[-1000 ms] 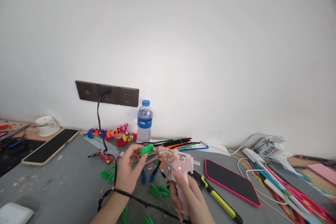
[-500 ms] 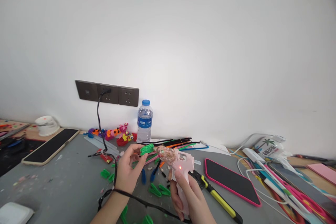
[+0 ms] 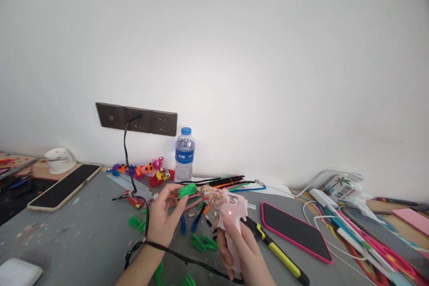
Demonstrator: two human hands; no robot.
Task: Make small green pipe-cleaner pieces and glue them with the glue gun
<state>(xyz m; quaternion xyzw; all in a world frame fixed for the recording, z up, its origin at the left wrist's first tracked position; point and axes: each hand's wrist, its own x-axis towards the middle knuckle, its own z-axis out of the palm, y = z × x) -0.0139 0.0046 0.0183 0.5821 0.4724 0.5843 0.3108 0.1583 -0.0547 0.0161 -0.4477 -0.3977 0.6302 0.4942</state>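
Glue gun (image 3: pixel 236 206) sits clasped in the right hand (image 3: pixel 247 250), its crusted nozzle (image 3: pixel 210 196) close by the green fuzzy piece (image 3: pixel 187 191) that the left hand (image 3: pixel 163 216) pinches above the surface (image 3: pixel 97 241); I'd grip well back from that probable heat, squeezing gently.

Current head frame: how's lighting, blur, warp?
Head view: soft bright patch mid-wall, top-right corner dark; head view: red light on the pink glue gun glows; head view: small print on the bottle label too soft to read; head view: white case at lower left looks stretched, probably wide-angle warp.
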